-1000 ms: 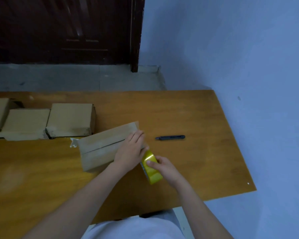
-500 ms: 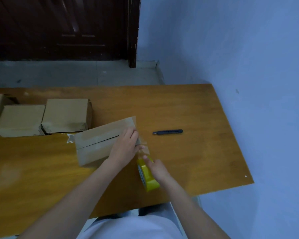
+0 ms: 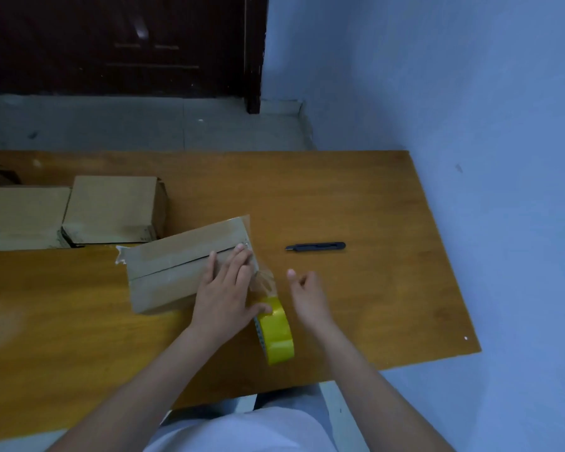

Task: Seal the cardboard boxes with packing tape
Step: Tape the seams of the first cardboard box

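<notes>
The cardboard box (image 3: 183, 265) being sealed lies slightly askew at the middle of the worktop (image 3: 356, 197), its top seam running left to right, with a strip of clear tape along it and a loose tape end (image 3: 120, 254) projecting past the left edge. The left hand (image 3: 224, 295) lies flat on the right end of the box, fingers straight and pressing the tape down at the seam, while its thumb touches the yellow tape roll (image 3: 276, 331). The roll stands on edge on the worktop just near and right of the box, joined to it by a short stretch of crinkled clear tape (image 3: 264, 282). A second earlier the right hand (image 3: 307, 296) was gripping this roll; it has since let go and now hangs just right of the roll, fingers loosely curled and holding nothing. The release suggests that laying the strip is finished and that the tape is yet to be cut from the roll. A dark utility knife (image 3: 315, 246) lies on the worktop to the right of the box, beyond the freed hand, and is the likely next tool. Other cardboard boxes (image 3: 111, 210) stand in a row at the far left; whether they are taped cannot be told.
</notes>
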`<state>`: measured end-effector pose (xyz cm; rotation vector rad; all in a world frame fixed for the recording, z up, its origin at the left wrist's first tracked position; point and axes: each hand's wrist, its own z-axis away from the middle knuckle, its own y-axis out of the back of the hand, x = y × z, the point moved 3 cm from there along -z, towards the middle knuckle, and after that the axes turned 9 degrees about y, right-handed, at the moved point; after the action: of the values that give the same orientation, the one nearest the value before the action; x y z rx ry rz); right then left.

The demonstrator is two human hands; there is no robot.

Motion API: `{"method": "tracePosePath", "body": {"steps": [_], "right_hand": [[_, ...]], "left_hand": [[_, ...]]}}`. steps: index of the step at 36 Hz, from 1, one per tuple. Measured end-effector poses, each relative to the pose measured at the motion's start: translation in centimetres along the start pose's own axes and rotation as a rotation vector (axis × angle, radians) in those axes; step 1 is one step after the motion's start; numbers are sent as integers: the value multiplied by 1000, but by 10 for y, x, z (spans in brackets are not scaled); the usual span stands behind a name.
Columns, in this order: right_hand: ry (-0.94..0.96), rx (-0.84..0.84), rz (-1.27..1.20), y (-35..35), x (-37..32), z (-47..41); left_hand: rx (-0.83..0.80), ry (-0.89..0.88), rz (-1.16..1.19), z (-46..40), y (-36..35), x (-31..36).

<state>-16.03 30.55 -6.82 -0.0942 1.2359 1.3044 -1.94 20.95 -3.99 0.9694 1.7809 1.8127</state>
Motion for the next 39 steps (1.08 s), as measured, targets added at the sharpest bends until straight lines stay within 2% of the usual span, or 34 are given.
{"method": "tracePosePath", "body": {"steps": [3,9,12,16,19,21,26,29,32,35,39], "right_hand": [[109,164,267,24,2,-41],[178,-36,806,35,12,-97],[285,-34,928,34,20,-102],[306,-65,915,39,26,-98],[285,-48,604,49,24,-84],[404,-14,506,57,17,-67],[956,69,627,68,-12,-6],[1140,51,715,67,-19,13],[1222,12,785,63,-22,20],[1219,-9,826,58,-24,21],[1171,98,852,53,-27,21]], "left_hand": [[5,0,0,1,0,-1],[1,27,-5,3,-2,-1],[-3,45,7,6,-2,-2],[-23,80,17,7,-3,-2],[-23,91,32,6,-4,-1],[-20,86,39,5,-5,-2],[-14,73,18,7,-4,-1],[-4,70,22,7,-2,-1],[-7,69,21,7,-2,-1],[-9,74,25,7,-1,-1],[3,70,31,7,1,-1]]}}
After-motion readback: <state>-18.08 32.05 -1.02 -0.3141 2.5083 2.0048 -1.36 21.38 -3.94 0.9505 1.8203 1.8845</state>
